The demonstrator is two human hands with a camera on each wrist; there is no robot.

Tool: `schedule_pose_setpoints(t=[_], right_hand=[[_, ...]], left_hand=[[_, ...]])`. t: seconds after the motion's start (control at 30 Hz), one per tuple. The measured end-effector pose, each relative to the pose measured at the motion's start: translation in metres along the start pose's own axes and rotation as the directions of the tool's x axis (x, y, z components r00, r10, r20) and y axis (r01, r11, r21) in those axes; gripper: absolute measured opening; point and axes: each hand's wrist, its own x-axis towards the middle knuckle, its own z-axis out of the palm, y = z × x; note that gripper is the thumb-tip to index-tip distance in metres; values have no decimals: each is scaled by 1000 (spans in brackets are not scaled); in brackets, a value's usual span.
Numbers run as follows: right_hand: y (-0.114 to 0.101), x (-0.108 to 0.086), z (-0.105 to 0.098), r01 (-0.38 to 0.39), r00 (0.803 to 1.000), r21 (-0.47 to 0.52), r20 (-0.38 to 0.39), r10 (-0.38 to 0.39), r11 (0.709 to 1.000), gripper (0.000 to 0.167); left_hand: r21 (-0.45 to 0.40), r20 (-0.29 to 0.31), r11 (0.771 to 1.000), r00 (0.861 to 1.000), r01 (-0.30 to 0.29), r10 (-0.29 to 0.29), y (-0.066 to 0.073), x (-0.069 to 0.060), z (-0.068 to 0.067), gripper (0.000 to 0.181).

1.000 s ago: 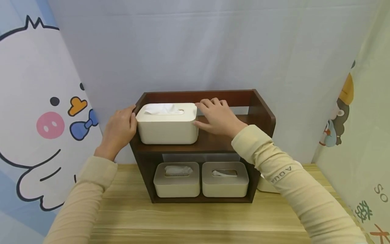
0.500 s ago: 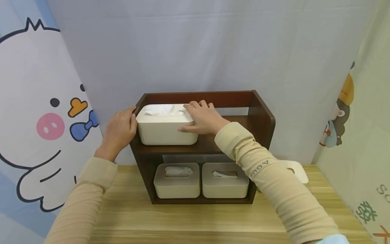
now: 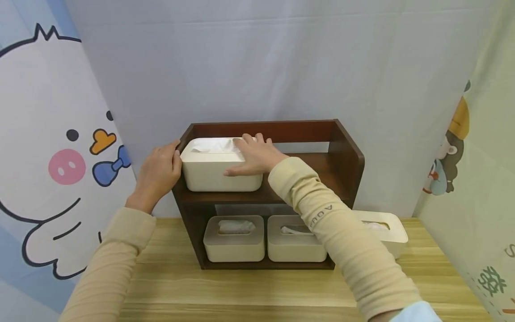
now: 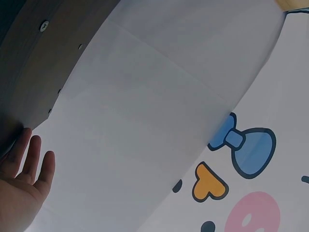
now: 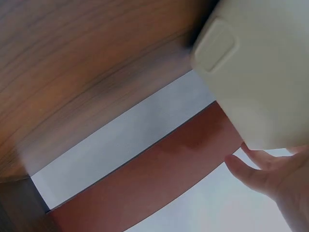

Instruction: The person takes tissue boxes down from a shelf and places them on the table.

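A cream tissue box (image 3: 217,176) sits at the left end of the upper board of a dark brown shelf unit (image 3: 358,172), white tissue in its top slot. My right hand (image 3: 255,156) is over the box's right part, fingers above the lid and thumb across the front; contact is unclear. In the right wrist view, spread fingers of that hand (image 5: 275,176) show beside the box (image 5: 270,82). My left hand (image 3: 158,172) rests against the unit's left side panel. The left wrist view shows this hand (image 4: 29,183) with extended fingers at the panel's edge (image 4: 43,77).
Two tissue boxes, left (image 3: 234,250) and right (image 3: 295,250), stand side by side on the lower level. Another box (image 3: 396,232) is on the wooden table (image 3: 225,295) right of the unit, partly behind my right sleeve. Curtains hang behind and at both sides.
My right hand has moved left from the upper box's right edge to over its lid. That box and my left hand have stayed put. More of the table box shows past my sleeve.
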Motion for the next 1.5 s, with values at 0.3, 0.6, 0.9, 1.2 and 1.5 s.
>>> schedule_pose_setpoints(t=[0.3,0.6,0.9,1.2,1.5], right_hand=[[-3,10,-1,-2,999,69,41,-1,998,90],[-2,15,-2,-15,997,92,75,8,996,97],[0,19,1,10,999,51,47,-13,999,100],[-2,17,2,22,1000,9,14,-22,1000,92],[0,12,3,32,999,-4,-32,-32,999,95]], left_hand=[[10,-3,1000,1000,-9,9,2,2,1,40],[6,7,1000,1000,-3,3,2,3,1,39],[8,-5,1000,1000,-8,8,2,3,1,39],[8,-15,1000,1000,-5,5,0,1,3,39],[29,-14,1000,1000,-3,3,-3,0,3,40]])
